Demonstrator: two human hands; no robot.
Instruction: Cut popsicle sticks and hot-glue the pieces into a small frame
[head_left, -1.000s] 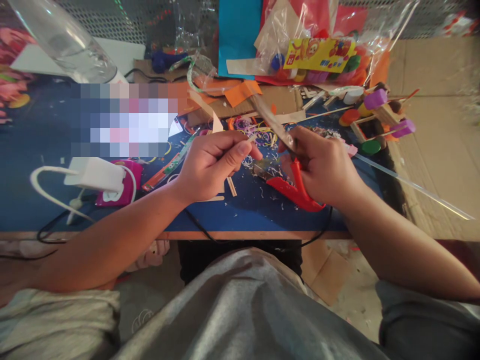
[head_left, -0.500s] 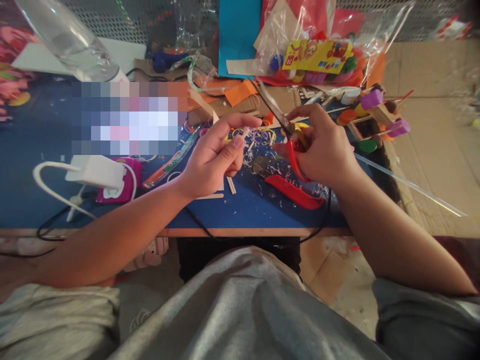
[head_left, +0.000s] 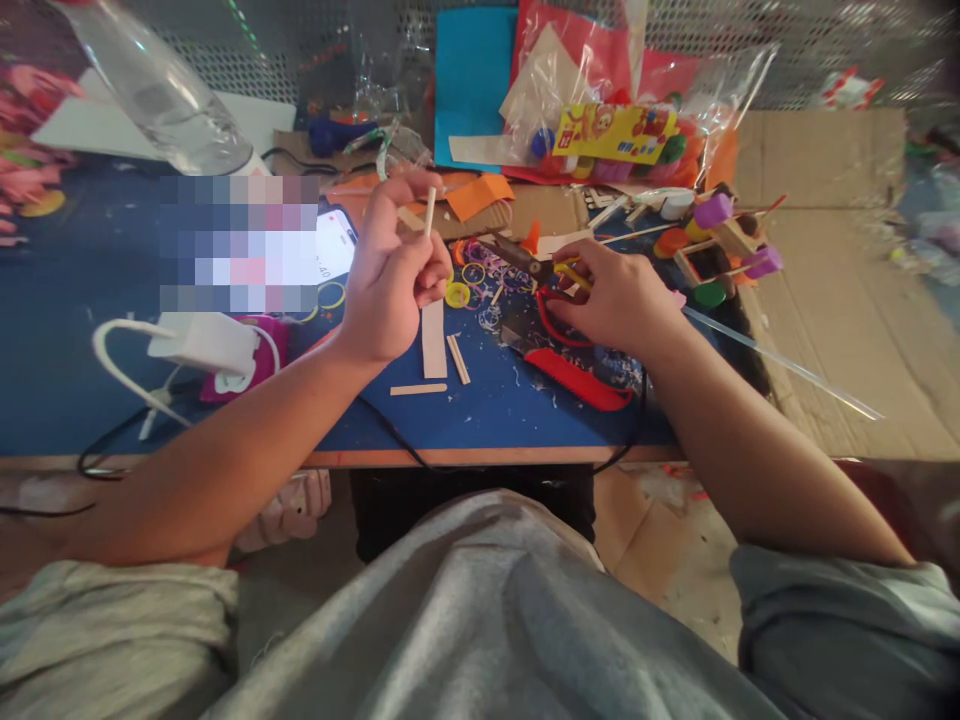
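My left hand (head_left: 394,270) pinches a short, thin wooden stick (head_left: 430,212) between thumb and fingers, holding it upright above the table. My right hand (head_left: 615,297) grips scissors (head_left: 553,310) with red and yellow handles, low over the scraps, their dark blades pointing to the upper left. Just below the scissors lies a red-handled utility knife (head_left: 577,377). Under my left hand are a flat pale strip (head_left: 433,342), a few thin stick pieces (head_left: 458,360) and a round-ended craft stick (head_left: 418,390).
A charger (head_left: 206,345) with a white cable sits left, near a lit phone (head_left: 336,243). Behind stand a water bottle (head_left: 172,100) and a clear bag of craft supplies (head_left: 615,130). On the right are a small wooden model (head_left: 720,250) and cardboard (head_left: 825,300).
My left hand has moved left and up with the stick, which now points upward. My right hand has lowered the scissors toward the table, and their blades have come together.
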